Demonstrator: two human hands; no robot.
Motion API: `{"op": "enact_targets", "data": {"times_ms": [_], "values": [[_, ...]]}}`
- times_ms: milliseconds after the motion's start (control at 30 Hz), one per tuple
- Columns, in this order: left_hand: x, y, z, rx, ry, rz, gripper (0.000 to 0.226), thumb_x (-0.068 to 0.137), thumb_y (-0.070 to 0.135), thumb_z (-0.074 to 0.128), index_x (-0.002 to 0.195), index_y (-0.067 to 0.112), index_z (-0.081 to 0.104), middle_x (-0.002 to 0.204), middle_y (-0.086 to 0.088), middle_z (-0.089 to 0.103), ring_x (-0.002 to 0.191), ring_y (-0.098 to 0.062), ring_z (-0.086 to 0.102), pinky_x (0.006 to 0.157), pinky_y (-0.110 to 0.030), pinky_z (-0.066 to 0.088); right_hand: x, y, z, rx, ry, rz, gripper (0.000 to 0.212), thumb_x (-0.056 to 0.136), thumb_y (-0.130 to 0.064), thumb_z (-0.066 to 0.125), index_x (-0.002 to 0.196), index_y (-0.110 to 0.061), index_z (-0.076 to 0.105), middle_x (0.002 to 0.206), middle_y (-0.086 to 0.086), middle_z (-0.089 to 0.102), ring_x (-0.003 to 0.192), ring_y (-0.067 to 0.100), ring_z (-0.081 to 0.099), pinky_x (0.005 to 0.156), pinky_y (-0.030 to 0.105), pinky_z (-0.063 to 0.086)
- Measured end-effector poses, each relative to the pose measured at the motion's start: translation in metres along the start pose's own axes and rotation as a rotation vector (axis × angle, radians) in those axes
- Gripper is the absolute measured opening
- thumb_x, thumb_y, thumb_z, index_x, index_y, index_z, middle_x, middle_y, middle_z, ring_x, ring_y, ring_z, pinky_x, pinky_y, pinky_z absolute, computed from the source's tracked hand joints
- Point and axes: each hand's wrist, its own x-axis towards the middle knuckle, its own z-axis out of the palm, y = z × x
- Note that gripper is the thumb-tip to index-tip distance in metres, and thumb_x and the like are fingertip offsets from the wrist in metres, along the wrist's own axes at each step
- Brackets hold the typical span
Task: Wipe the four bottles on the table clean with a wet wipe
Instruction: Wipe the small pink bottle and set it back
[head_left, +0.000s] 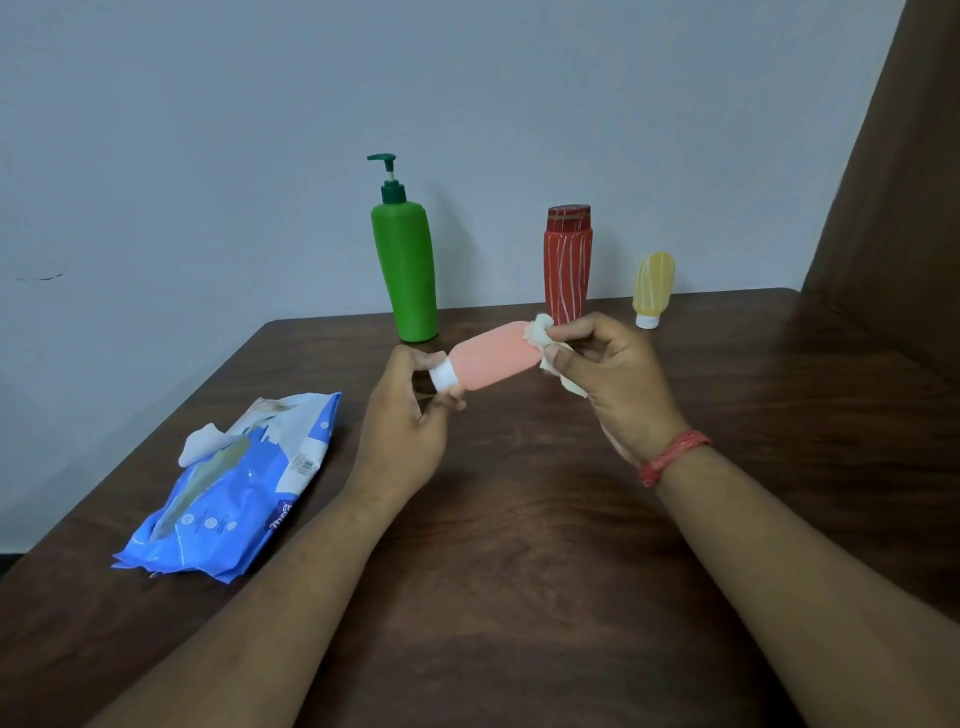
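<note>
Holding the pink bottle (493, 354) level above the bench (519, 519), I pinch its white cap (444, 375) between the fingers of my left hand (410, 415). My right hand (613, 374) is curled round a crumpled wet wipe (540, 332), pressing it against the bottle's far end with thumb and fingertips. A red thread band (672, 457) sits on my right wrist.

Behind my hands three more bottles stand near the bench's back edge: a green pump bottle (408, 265) upright on the left, a red striped bottle (568, 260) in the middle just behind the wipe, and a small yellow bottle (653, 288) standing on its white cap to the right. A blue wipe pack (239, 488) lies flat on the bench to my left, with a white wipe (202, 441) poking out of its opening.
</note>
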Motion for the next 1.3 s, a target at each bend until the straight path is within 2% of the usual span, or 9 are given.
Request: {"op": "enact_targets", "data": {"times_ms": [133, 333, 400, 533, 633, 733, 867, 1067, 1300], "values": [[-0.002, 0.006, 0.005, -0.091, 0.006, -0.076, 0.025, 0.099, 0.018, 0.062, 0.113, 0.027, 0.043, 0.112, -0.002, 0.067, 0.083, -0.006, 0.073, 0.083, -0.030, 0.055, -0.002, -0.002, 0.006, 0.053, 0.051, -0.003, 0.026, 0.087, -0.004, 0.073, 0.085, -0.029, 0.072, 0.112, 0.006, 0.072, 0.108, 0.024, 0.068, 0.092, 0.055, 0.055], [-0.008, 0.020, 0.012, -0.168, -0.124, -0.240, 0.015, 0.103, 0.030, 0.053, 0.111, 0.021, 0.045, 0.089, -0.003, 0.069, 0.070, -0.010, 0.069, 0.073, -0.024, 0.052, -0.013, -0.002, 0.023, -0.162, -0.009, -0.022, 0.015, 0.089, -0.004, 0.070, 0.088, -0.019, 0.067, 0.098, 0.000, 0.073, 0.092, 0.013, 0.071, 0.080, 0.033, 0.059], [-0.011, 0.021, 0.015, -0.384, -0.220, -0.290, 0.016, 0.103, 0.033, 0.050, 0.104, 0.018, 0.046, 0.084, -0.004, 0.067, 0.065, -0.016, 0.062, 0.068, -0.035, 0.052, -0.009, -0.002, 0.021, -0.205, 0.082, -0.044, 0.019, 0.090, -0.004, 0.069, 0.087, -0.023, 0.066, 0.096, -0.001, 0.072, 0.090, 0.011, 0.070, 0.075, 0.029, 0.057], [-0.015, 0.031, 0.019, -0.858, -0.366, -0.483, 0.013, 0.108, 0.020, 0.039, 0.100, 0.012, 0.045, 0.080, -0.009, 0.060, 0.058, -0.017, 0.045, 0.054, -0.029, 0.041, -0.003, 0.000, 0.006, -0.215, 0.236, -0.033, 0.019, 0.090, -0.009, 0.070, 0.087, -0.027, 0.065, 0.099, 0.000, 0.071, 0.094, 0.015, 0.069, 0.078, 0.033, 0.059], [-0.015, 0.034, 0.017, -1.014, -0.432, -0.548, 0.022, 0.109, 0.020, 0.033, 0.115, 0.009, 0.051, 0.079, -0.010, 0.057, 0.057, -0.016, 0.042, 0.052, -0.027, 0.039, -0.008, 0.001, 0.014, -0.129, 0.130, 0.003, 0.016, 0.090, -0.007, 0.070, 0.091, -0.023, 0.067, 0.098, 0.001, 0.072, 0.094, 0.015, 0.070, 0.080, 0.034, 0.059], [-0.010, 0.031, 0.014, -1.109, -0.358, -0.571, 0.033, 0.110, 0.026, 0.030, 0.123, 0.006, 0.052, 0.076, -0.009, 0.054, 0.055, -0.013, 0.040, 0.050, -0.025, 0.039, -0.015, 0.002, 0.027, -0.078, -0.005, 0.008, 0.012, 0.090, -0.005, 0.069, 0.092, -0.017, 0.068, 0.096, 0.005, 0.073, 0.092, 0.021, 0.071, 0.078, 0.035, 0.060], [-0.007, 0.029, 0.012, -1.134, -0.261, -0.619, 0.040, 0.110, 0.031, 0.029, 0.128, 0.002, 0.051, 0.072, -0.007, 0.051, 0.052, -0.011, 0.038, 0.047, -0.023, 0.037, -0.015, 0.000, 0.028, -0.107, -0.098, 0.027, 0.011, 0.089, -0.007, 0.071, 0.091, -0.018, 0.071, 0.094, 0.004, 0.074, 0.091, 0.023, 0.070, 0.076, 0.034, 0.059], [-0.012, 0.037, 0.023, -0.971, -0.289, -0.609, 0.045, 0.109, 0.041, 0.029, 0.115, 0.007, 0.057, 0.074, -0.006, 0.056, 0.053, -0.013, 0.045, 0.049, -0.026, 0.042, -0.015, 0.001, 0.026, -0.003, -0.005, 0.027, 0.008, 0.091, -0.008, 0.070, 0.097, -0.013, 0.070, 0.098, 0.008, 0.073, 0.091, 0.019, 0.069, 0.076, 0.030, 0.056], [-0.015, 0.029, 0.031, -0.642, -0.105, -0.514, 0.029, 0.107, 0.033, 0.043, 0.117, 0.015, 0.064, 0.098, -0.003, 0.069, 0.072, -0.008, 0.062, 0.071, -0.031, 0.058, -0.017, 0.004, 0.032, -0.050, 0.018, 0.058, 0.008, 0.090, -0.009, 0.070, 0.098, -0.009, 0.068, 0.099, 0.009, 0.072, 0.089, 0.013, 0.068, 0.079, 0.035, 0.059]]}}
